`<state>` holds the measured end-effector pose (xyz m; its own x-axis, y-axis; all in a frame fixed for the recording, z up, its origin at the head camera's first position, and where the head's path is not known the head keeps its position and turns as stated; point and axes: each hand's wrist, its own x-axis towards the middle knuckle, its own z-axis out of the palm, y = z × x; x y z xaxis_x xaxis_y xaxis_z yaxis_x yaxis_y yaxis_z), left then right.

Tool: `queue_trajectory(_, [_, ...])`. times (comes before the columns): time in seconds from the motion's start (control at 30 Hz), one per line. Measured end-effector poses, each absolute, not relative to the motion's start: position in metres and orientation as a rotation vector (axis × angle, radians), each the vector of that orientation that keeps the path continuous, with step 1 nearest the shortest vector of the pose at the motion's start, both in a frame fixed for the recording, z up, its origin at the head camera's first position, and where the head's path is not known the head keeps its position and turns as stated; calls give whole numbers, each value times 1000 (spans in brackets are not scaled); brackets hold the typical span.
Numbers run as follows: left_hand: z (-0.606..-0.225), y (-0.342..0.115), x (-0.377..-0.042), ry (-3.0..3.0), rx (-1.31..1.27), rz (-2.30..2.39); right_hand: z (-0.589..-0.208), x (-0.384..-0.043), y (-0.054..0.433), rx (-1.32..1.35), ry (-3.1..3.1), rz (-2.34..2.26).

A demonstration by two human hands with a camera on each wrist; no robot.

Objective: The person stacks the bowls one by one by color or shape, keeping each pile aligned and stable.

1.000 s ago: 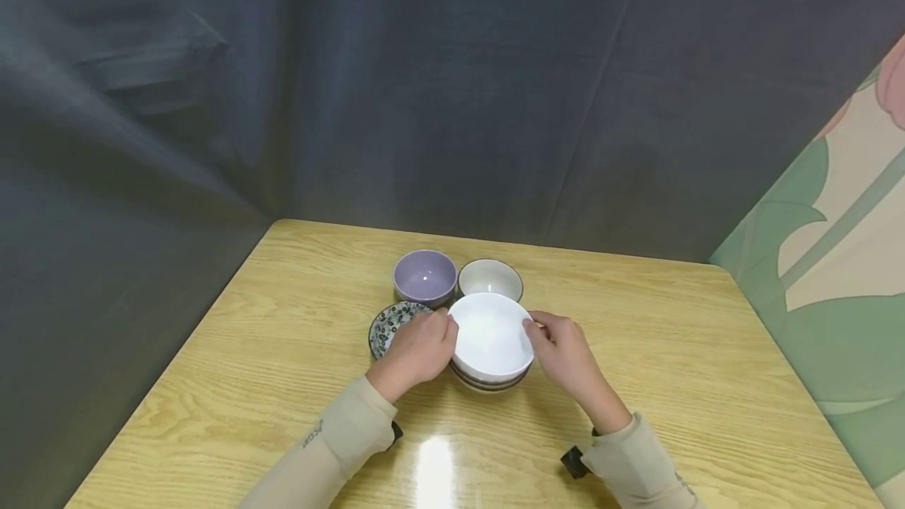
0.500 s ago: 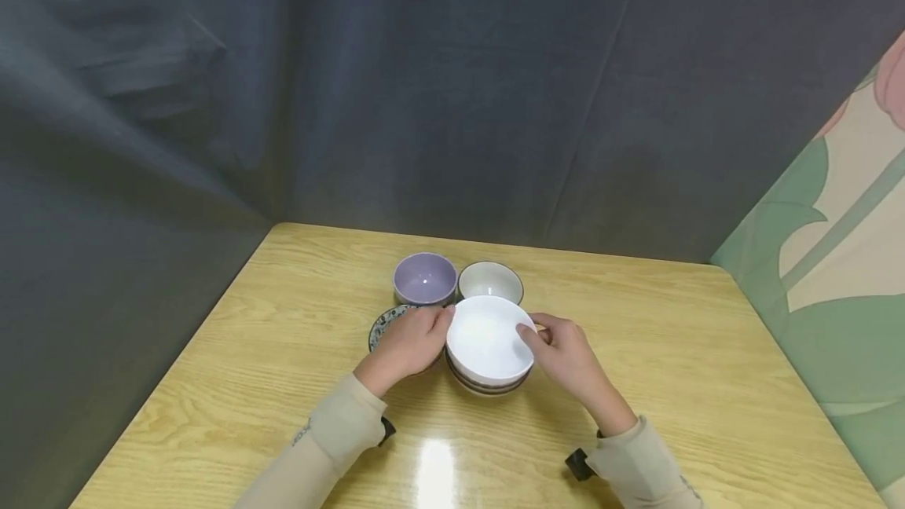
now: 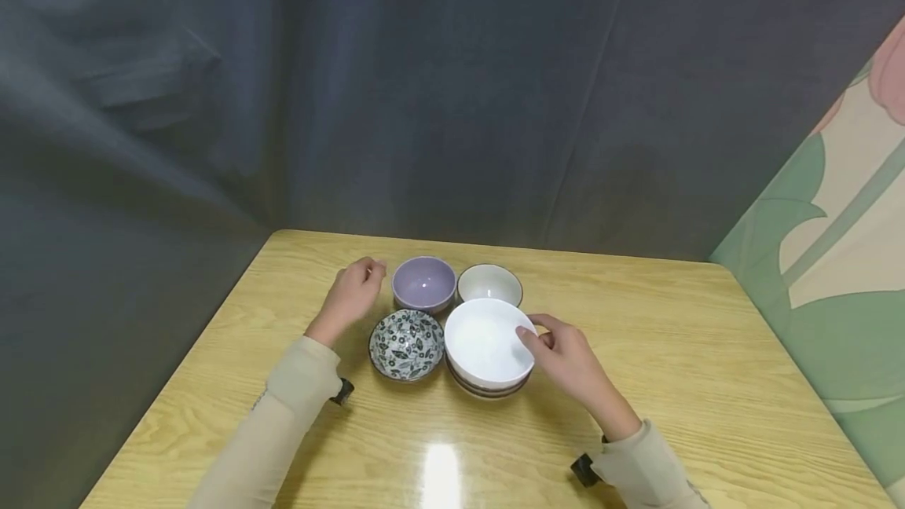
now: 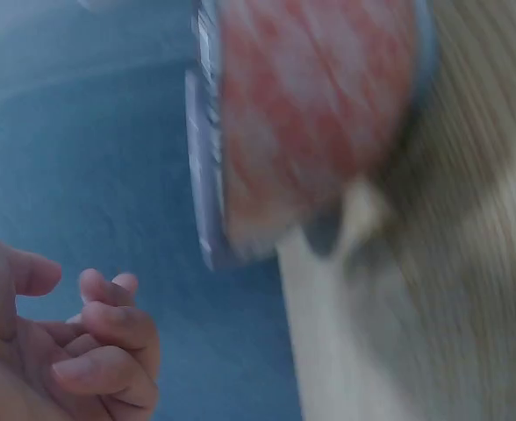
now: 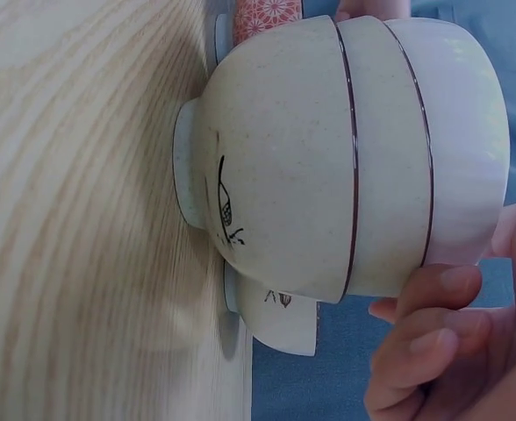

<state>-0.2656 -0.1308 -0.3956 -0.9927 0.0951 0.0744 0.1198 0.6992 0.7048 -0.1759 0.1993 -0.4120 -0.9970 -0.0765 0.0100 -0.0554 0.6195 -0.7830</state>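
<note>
A white bowl (image 3: 490, 342) tops a stack of cream bowls with brown rims (image 5: 275, 158). My right hand (image 3: 566, 352) pinches the white bowl's rim at its right side, thumb over the edge and fingers outside. My left hand (image 3: 350, 297) is raised left of the purple bowl (image 3: 424, 284), fingers loosely curled and holding nothing. Left of the stack stands a bowl with a dark leaf pattern inside (image 3: 406, 345); its outside looks red and white in the left wrist view, where my left hand (image 4: 91, 351) is apart from it.
A cream bowl with a dark rim (image 3: 490, 283) stands behind the stack, beside the purple one. All the bowls stand close together on a wooden table (image 3: 636, 320). A dark curtain (image 3: 452, 100) hangs along the back and left. A floral panel (image 3: 848, 258) borders the right side.
My left hand has let go of the white bowl's left rim and moved left and back, uncovering the leaf-patterned bowl. My right hand keeps its grip on the rim, nearly in place.
</note>
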Motion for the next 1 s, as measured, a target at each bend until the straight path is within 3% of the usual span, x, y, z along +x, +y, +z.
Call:
queue_trajectory(0.5, [-437, -143, -298, -2945, -11, -1732, -417, -177, 210, -90, 2870, -1349])
queue_trajectory(1.0, [-446, -128, -297, -3011, -61, -1601, -421, -178, 215, -98, 2921, -1334])
